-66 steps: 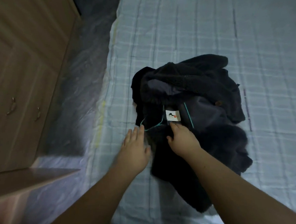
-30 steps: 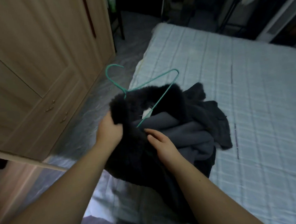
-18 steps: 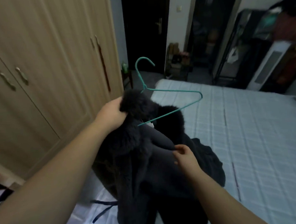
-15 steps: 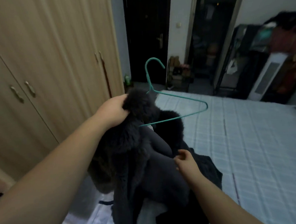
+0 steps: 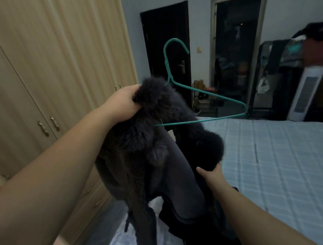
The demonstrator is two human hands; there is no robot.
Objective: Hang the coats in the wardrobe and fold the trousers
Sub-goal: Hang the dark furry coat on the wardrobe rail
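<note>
Head view: two bare forearms reach forward into a dim bedroom. The left hand (image 5: 124, 103), raised at chest height, has its fingers curled into the furry collar of one dark coat (image 5: 149, 157), gripping it from the left. The right hand (image 5: 212, 173) sits lower, thumb out to the left, holding a fluffy fold of the same coat from beneath; its fingers are hidden in the fabric, so how tightly it grips is unclear. One green wire hanger (image 5: 202, 93) sits partly inside the coat, hook pointing up, its right shoulder sticking out bare. The coat is fuzzy outside with a smooth grey lining, hanging in the air above the edge of one bed (image 5: 282, 162) with a pale checked sheet. A light wooden wardrobe (image 5: 49, 63) stands at left, doors closed.
</note>
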